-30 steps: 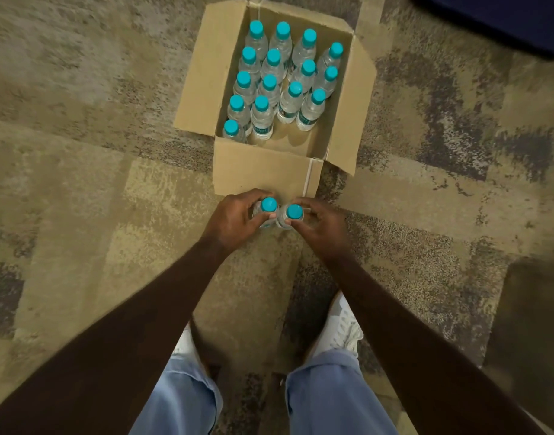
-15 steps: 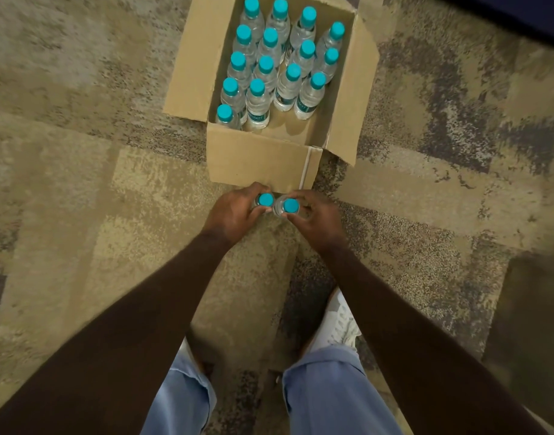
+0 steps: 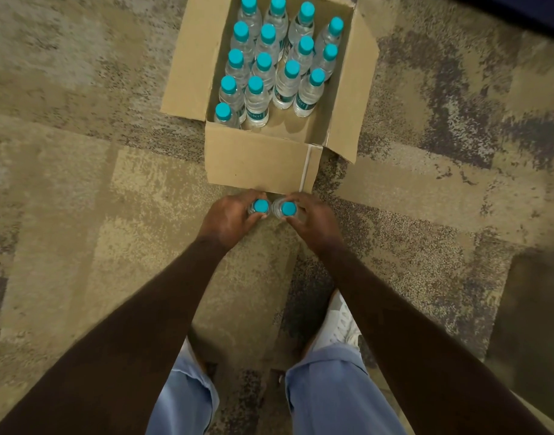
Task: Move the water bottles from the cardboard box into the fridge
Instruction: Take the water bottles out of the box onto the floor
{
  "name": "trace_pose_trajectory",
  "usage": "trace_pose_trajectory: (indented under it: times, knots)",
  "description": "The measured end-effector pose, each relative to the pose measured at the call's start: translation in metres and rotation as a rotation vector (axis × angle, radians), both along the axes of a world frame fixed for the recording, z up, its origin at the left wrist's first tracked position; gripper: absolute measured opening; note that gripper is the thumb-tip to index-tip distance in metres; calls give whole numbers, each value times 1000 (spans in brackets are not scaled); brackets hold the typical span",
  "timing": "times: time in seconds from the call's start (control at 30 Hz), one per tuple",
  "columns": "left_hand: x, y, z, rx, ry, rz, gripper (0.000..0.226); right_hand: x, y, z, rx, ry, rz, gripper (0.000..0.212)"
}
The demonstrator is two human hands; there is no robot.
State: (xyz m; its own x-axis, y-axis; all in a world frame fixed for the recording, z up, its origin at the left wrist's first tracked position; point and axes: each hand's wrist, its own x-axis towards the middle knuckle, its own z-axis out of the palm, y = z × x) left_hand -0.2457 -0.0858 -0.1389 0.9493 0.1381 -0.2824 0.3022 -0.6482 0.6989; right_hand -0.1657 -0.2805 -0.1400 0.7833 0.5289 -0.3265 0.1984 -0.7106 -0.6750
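Observation:
An open cardboard box (image 3: pixel 256 160) stands on the carpet at the top centre, holding several clear water bottles (image 3: pixel 286 83) with teal caps, upright. Its near right part shows bare cardboard floor. Just in front of the box's near wall, my left hand (image 3: pixel 230 216) grips one teal-capped bottle (image 3: pixel 260 205) and my right hand (image 3: pixel 310 219) grips a second bottle (image 3: pixel 288 208). The two bottles are side by side and almost touch. Both bodies are mostly hidden by my fingers. No fridge is in view.
Patterned beige and grey carpet (image 3: pixel 96 199) spreads on all sides. My legs in light blue trousers and a white shoe (image 3: pixel 338 324) are below the hands. A dark blue object (image 3: pixel 520 7) lies at the top right corner, and a dark shape at the right edge.
The view has shifted so the box sits higher in the frame. My hands stay together in front of the box, holding the same two bottles, and have drifted slightly toward me.

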Motion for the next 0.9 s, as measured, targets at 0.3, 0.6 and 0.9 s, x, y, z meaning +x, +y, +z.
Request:
trace_pose_trajectory:
  times: [0.3,0.6,0.9]
  knots:
    - [8,1,7,-69,-74,33,37,4,-1,13,-95,-73,64,49]
    - [80,13,33,-223,-251,232,18,64,30,38,126,-204,-69,42]
    - [156,27,27,-120,-265,423,19,137,76,39,192,-256,-186,41]
